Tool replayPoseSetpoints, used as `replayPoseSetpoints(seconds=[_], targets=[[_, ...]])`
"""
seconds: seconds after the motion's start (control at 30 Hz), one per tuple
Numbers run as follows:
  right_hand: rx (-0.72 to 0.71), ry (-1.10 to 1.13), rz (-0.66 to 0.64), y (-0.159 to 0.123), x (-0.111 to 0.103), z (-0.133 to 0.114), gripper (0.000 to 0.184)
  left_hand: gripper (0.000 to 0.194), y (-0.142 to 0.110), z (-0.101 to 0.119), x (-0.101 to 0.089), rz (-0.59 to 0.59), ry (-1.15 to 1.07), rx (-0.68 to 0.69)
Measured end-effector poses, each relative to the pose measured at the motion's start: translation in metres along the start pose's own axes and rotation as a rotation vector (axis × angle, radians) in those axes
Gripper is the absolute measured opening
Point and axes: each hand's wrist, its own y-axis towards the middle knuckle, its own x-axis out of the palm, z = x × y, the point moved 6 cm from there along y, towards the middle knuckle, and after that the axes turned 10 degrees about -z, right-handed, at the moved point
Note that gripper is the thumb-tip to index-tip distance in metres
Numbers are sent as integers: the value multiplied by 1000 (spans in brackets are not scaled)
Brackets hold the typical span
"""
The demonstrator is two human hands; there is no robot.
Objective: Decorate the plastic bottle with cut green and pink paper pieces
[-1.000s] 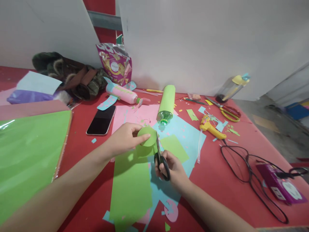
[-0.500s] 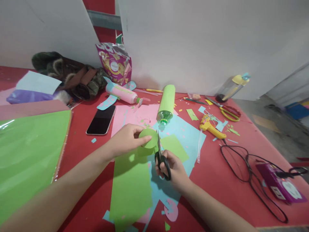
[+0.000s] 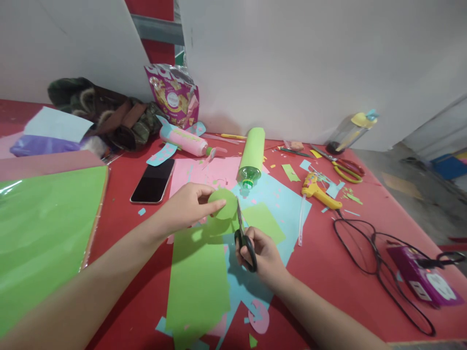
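Note:
My left hand [image 3: 191,206] pinches the left side of a round green paper disc [image 3: 226,205], thumb on top. My right hand [image 3: 263,253] grips a pair of black-handled scissors [image 3: 240,221], its fingers through the loops. The blades point away from me, close along the disc's right edge; whether they touch it I cannot tell. Underneath lie a large green paper sheet [image 3: 199,282], a smaller green piece [image 3: 264,221] and a light blue sheet [image 3: 288,201]. Just beyond, a bottle wrapped in green paper [image 3: 253,148] lies with its cap toward me.
A phone [image 3: 153,181] and a pink-wrapped bottle [image 3: 184,140] lie to the left. On the right are a yellow glue gun [image 3: 321,194], its looping cord, a purple power box [image 3: 425,277] and red-and-yellow scissors [image 3: 346,170]. A snack bag [image 3: 174,95] stands at the back.
My left hand has shifted slightly left and away from me with the green disc. The scissors in my right hand have barely moved.

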Motion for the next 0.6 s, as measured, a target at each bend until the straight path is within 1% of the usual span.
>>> replayPoseSetpoints(seconds=[0.2, 0.37, 0.6], targets=[[57, 16, 2, -1, -1, 5, 45, 32, 0, 3, 0, -6, 29, 29], [28, 9, -27, 0, -1, 7, 45, 28, 2, 6, 2, -49, 83, 35], [13, -25, -28, 0, 0, 3, 45, 29, 2, 8, 3, -51, 117, 53]])
